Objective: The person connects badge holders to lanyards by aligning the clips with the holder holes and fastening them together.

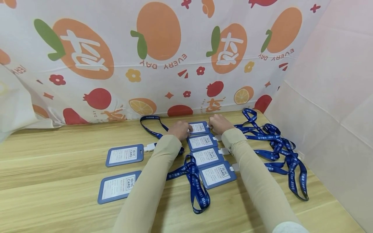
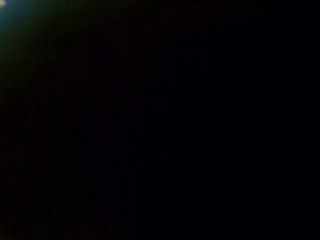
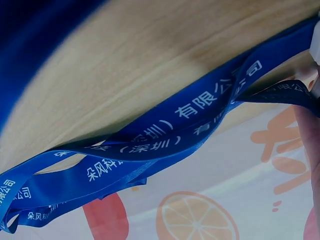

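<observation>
Four blue-framed ID card holders lie in a column between my forearms, the farthest being the top holder (image 1: 199, 127). My left hand (image 1: 179, 130) pinches the left end of that top holder. At its right end, by the clip, my right hand (image 1: 220, 124) grips it with curled fingers; the fingertips are partly hidden. From the column, blue lanyards (image 1: 272, 139) with white lettering trail off to the right. The right wrist view has a twisted lanyard (image 3: 175, 130) running towards a white clip (image 3: 315, 45) beside the hand. The left wrist view is almost black.
Left of my left arm lie two more holders, an upper one (image 1: 124, 155) and a lower one (image 1: 119, 187) partly behind the sleeve. A folded lanyard (image 1: 198, 191) lies between the arms, another (image 1: 150, 126) beyond the left hand. A fruit-print cloth (image 1: 116, 81) hangs behind the wooden table (image 1: 58, 181).
</observation>
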`<state>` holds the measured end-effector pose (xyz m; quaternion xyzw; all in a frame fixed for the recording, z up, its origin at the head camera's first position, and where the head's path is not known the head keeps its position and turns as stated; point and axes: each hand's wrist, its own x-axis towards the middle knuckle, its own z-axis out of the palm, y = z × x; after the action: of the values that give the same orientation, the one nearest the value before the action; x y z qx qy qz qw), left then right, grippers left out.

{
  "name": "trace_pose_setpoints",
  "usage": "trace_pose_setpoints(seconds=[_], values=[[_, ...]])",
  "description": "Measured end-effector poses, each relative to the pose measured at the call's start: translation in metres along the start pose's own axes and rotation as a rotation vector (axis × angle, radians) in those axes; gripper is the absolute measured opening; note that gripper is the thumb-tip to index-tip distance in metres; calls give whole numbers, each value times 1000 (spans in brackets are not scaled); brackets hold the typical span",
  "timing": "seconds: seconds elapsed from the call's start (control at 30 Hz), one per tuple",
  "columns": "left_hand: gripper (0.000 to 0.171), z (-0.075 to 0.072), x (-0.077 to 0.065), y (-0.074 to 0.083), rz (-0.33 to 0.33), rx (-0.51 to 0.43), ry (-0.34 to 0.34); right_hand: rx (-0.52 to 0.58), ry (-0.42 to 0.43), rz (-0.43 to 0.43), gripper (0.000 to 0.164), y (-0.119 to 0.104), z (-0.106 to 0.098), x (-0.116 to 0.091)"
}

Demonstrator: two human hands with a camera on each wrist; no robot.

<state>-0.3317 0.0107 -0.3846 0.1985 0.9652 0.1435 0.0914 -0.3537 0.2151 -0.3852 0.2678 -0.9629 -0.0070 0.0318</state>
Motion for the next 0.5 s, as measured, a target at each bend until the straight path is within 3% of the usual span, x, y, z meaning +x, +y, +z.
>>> trace_pose_setpoints(seconds=[0.5], values=[[31,2,3,-2,5,6,-13,-18,17,-16,15,0,1,1]])
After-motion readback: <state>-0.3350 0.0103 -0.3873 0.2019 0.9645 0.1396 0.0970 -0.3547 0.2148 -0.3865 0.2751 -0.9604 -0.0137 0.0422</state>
